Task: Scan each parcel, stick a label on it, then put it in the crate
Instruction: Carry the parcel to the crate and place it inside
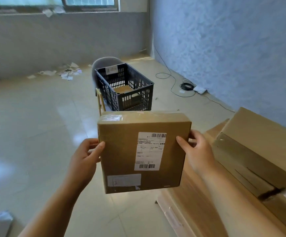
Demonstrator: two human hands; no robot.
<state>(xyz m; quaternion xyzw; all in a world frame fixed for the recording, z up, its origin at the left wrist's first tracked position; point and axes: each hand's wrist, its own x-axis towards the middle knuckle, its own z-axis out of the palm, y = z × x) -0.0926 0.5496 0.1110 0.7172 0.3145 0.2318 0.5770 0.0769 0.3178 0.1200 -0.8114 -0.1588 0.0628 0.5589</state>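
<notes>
Parcel [144, 153]: flat brown cardboard box, held in mid-air above tiled floor [36, 125], broad face toward camera, clear tape across top edge.
Shipping label [150, 151]: white, barcoded, stuck on right half of that face; fainter sticker [123, 180] at lower left.
Left hand [86, 156]: clasping parcel's left edge, thumb on front, fingers curled behind.
Right hand [197, 151]: clasping right edge, thumb on front, fingers behind.
Crate [127, 79]: dark slotted plastic, resting on a chair [104, 63], well beyond parcel; brown cardboard [122, 88] lying inside.
Right side: stacked cardboard boxes [258, 151], near parcel.
Far floor: paper scraps [65, 72], coiled cable [187, 86].
</notes>
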